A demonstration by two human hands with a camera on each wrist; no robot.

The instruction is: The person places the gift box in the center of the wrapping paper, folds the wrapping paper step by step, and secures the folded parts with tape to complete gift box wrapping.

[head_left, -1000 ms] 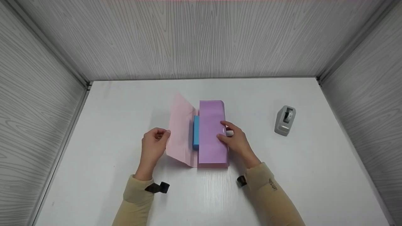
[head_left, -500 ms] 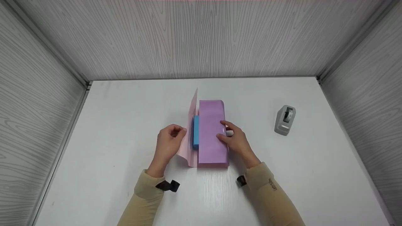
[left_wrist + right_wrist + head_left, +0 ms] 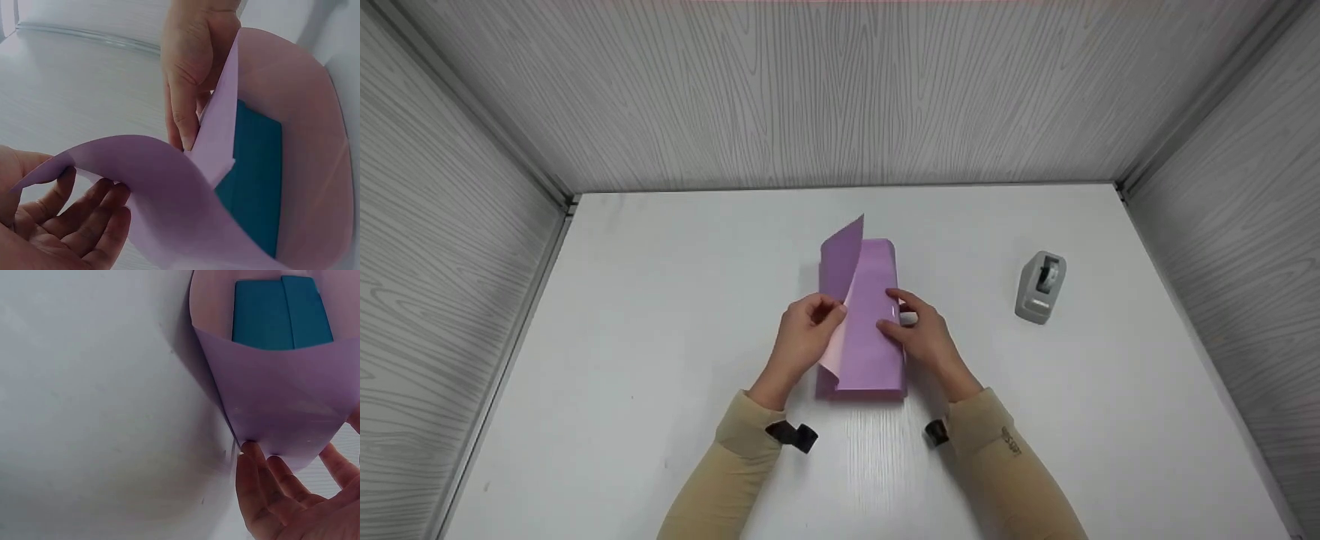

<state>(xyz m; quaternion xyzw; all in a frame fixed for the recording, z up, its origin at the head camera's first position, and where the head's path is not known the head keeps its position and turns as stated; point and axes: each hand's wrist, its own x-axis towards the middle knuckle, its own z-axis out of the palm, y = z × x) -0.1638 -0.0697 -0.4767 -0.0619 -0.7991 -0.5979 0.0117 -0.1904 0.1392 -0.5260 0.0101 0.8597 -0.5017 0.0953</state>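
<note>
Paper flap (image 3: 841,259) in left hand (image 3: 802,336)

A pale grey wood-grain back wall (image 3: 840,90) and 2 matching side walls (image 3: 435,247) enclose a glossy white tabletop (image 3: 622,337); straight grey strips (image 3: 1209,93) line the 2 back corners, and a pale sheen (image 3: 870,450) marks its front.

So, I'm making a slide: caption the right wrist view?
Right hand touches purple paper folded around a blue box.
</note>
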